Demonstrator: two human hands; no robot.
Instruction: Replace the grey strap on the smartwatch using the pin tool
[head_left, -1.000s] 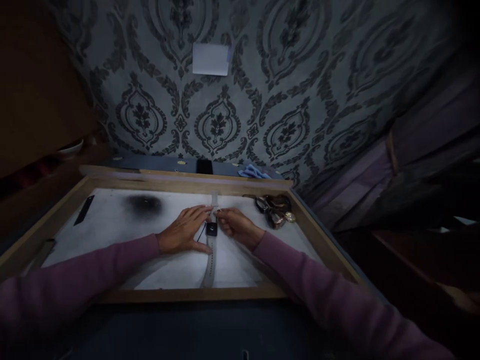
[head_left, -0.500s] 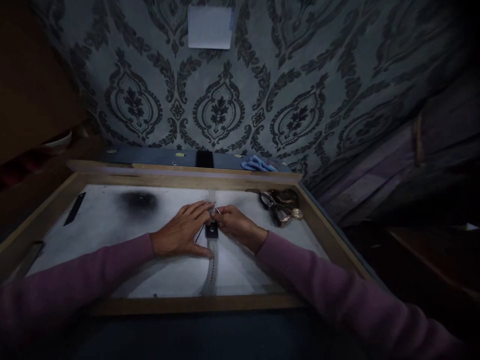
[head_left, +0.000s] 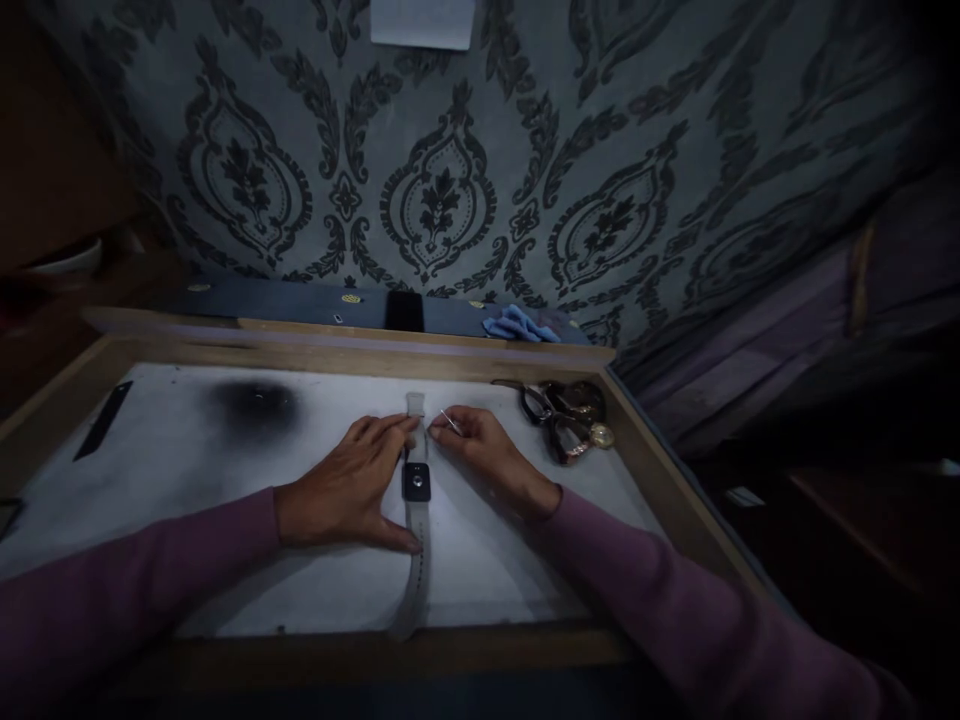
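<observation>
A smartwatch (head_left: 417,482) with a dark square body lies face down on the white board, its pale translucent strap (head_left: 411,592) running toward me and a shorter strap end (head_left: 415,403) pointing away. My left hand (head_left: 349,485) is open over its left side. The fingertips bear on the upper strap and the thumb is stretched to the lower, perforated strap. Just right of the upper strap, my right hand (head_left: 491,455) is closed in a pinch on a thin shiny metal tool (head_left: 451,422). The tool's exact kind is too small to make out.
A wooden rim (head_left: 337,345) borders the white board (head_left: 247,540). Sunglasses (head_left: 566,430) and a gold-coloured watch (head_left: 602,435) lie at the right. A black strip (head_left: 105,420) is at the left. Behind the rim are a black phone-like slab (head_left: 405,311) and a blue cloth (head_left: 520,323).
The view has shifted closer and down. My right hand has drawn back to the right from the strap, showing the metal tool and more of the watch body. My left hand stays on the strap.
</observation>
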